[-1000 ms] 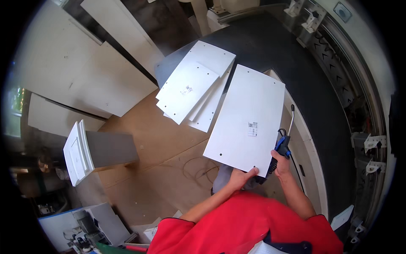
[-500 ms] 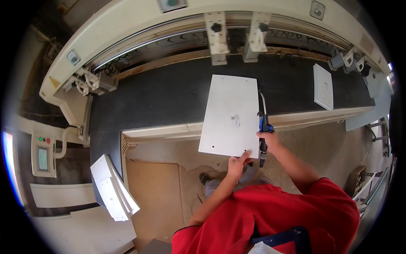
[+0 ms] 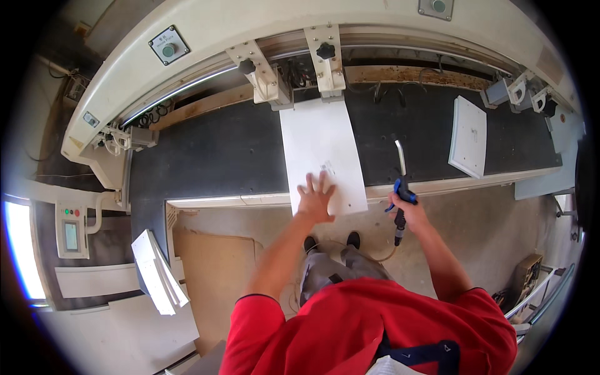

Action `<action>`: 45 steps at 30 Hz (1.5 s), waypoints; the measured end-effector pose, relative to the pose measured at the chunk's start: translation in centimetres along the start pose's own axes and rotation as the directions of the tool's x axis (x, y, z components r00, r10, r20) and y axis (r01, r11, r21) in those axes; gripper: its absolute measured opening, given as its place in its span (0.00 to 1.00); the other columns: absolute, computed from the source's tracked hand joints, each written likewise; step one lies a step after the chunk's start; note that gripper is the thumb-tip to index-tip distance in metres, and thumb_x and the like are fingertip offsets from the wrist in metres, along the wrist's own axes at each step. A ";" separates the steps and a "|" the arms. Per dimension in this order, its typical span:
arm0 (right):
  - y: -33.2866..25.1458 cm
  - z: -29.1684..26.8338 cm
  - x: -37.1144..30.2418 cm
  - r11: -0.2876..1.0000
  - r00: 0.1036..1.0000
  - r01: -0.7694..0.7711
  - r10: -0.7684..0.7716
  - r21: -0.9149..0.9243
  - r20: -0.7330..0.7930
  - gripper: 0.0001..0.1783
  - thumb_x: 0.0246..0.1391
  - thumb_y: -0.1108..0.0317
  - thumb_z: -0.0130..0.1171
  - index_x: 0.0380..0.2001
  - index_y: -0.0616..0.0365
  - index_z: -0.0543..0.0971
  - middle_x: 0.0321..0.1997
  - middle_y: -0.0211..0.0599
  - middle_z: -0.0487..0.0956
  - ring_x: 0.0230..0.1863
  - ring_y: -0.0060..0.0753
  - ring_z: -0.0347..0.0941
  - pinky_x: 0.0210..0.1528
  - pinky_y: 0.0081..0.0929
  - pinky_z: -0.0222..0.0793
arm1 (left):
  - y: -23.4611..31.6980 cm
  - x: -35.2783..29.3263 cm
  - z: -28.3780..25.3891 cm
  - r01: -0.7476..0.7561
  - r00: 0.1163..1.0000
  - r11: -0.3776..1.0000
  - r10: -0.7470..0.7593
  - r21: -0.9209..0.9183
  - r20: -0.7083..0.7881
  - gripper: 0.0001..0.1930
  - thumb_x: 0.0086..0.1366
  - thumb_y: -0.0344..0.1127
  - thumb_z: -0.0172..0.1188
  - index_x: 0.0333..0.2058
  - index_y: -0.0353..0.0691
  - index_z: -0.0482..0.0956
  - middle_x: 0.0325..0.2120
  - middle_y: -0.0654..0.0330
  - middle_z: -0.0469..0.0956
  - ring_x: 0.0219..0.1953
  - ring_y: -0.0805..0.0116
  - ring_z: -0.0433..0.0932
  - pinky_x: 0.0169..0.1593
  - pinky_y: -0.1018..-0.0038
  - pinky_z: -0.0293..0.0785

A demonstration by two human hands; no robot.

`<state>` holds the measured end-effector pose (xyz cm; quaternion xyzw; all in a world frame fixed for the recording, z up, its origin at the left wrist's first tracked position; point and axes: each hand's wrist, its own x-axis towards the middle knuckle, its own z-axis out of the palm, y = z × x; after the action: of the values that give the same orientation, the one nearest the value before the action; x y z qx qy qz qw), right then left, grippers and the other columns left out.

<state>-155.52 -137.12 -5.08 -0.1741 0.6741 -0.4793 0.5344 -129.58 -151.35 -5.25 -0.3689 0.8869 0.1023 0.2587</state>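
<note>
A white rectangular panel (image 3: 320,140) lies on the dark machine table, its far edge at the clamp blocks and its near end overhanging the table's front edge. My left hand (image 3: 317,201) rests on it with fingers spread, beside a small printed label. Dark holes show near the panel's near corner. In my right hand (image 3: 409,212) is a blue and black air blow gun (image 3: 404,192), its bent metal nozzle pointing away over the table. A hose runs from the gun's lower end down toward the floor.
Two clamp blocks (image 3: 265,84) hang from the machine's rail at the far side. White panels (image 3: 469,137) lie at the table's right. More white panels (image 3: 156,275) are stacked at the left corner. A control box (image 3: 72,231) with a screen stands far left.
The panel, held up in my left hand before, now lies on the table further left, under the clamps. My left hand has opened flat on it. The blow gun has come away from the panel.
</note>
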 end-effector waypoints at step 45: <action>-7.0 8.5 -4.3 0.926 0.968 0.211 -0.153 -0.314 0.199 0.25 0.60 0.44 0.55 0.44 0.57 0.76 0.36 0.33 0.82 0.34 0.25 0.78 0.23 0.21 0.66 | -8.8 -12.5 11.3 -0.028 0.783 0.502 -0.526 -0.864 -0.331 0.31 0.55 0.53 0.64 0.55 0.43 0.75 0.53 0.47 0.73 0.53 0.52 0.75 0.55 0.61 0.72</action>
<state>-148.30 -141.16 3.40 -0.3642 0.6779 -0.3893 0.5062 -111.55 -145.87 -8.04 -0.5891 0.6944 0.3577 -0.2071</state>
